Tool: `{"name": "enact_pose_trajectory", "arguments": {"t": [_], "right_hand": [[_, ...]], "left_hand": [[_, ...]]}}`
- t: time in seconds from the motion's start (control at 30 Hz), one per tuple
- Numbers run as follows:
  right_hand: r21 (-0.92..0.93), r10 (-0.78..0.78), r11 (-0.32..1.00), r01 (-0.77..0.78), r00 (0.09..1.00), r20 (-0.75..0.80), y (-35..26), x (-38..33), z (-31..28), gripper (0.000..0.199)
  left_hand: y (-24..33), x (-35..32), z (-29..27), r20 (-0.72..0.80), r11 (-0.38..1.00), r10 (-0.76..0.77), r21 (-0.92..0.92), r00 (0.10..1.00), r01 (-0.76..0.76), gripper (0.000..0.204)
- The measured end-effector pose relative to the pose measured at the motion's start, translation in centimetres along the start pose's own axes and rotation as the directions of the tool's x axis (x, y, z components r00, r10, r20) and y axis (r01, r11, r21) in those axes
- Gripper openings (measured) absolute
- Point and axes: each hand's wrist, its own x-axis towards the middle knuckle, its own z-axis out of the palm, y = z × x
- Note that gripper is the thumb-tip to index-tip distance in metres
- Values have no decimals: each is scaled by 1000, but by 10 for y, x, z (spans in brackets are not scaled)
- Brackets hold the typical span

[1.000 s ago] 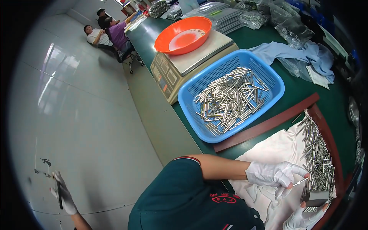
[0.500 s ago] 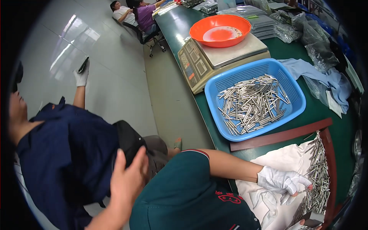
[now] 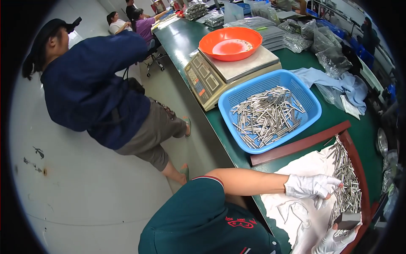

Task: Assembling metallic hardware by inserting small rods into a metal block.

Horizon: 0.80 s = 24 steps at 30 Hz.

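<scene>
My left hand (image 3: pixel 311 187), in a white glove with bare fingertips, reaches over the pile of metal pins (image 3: pixel 347 180). Its thumb and forefinger close on what looks like one slim pin at the pile's edge. At the lower right, my gloved right hand (image 3: pixel 336 241) grips a flat grey block (image 3: pixel 348 221), thumb and fingertips at its sides. A few pins show just under the block. The pile rests on a white cloth (image 3: pixel 287 184), against a reddish-brown wooden frame (image 3: pixel 355 163).
A blue basket (image 3: pixel 313 106) of pins stands beyond the frame. Behind it, a scale (image 3: pixel 203 80) bears an orange basin (image 3: pixel 207 42). Light-blue cloth (image 3: pixel 353 86) and bagged parts (image 3: pixel 332 59) lie farther right. A person in navy (image 3: pixel 93 80) stands left of the table.
My view has shifted, and more of my right hand with the block shows. The person in navy now stands farther up with the face turned away; a bare hand at lower left has left view.
</scene>
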Motion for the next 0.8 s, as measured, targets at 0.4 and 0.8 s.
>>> {"name": "enact_pose_trajectory", "arguments": {"t": [0.4,0.8], "right_hand": [[-640,-472,693,332,880,-55,12,11,-1,85],[-715,-601,489,501,787,141,-15,10,3,91]], "left_hand": [[27,-7,23,-48,970,-74,230,996,83,71],[-2,3,29,-97,926,-209,300,973,229,73]]}}
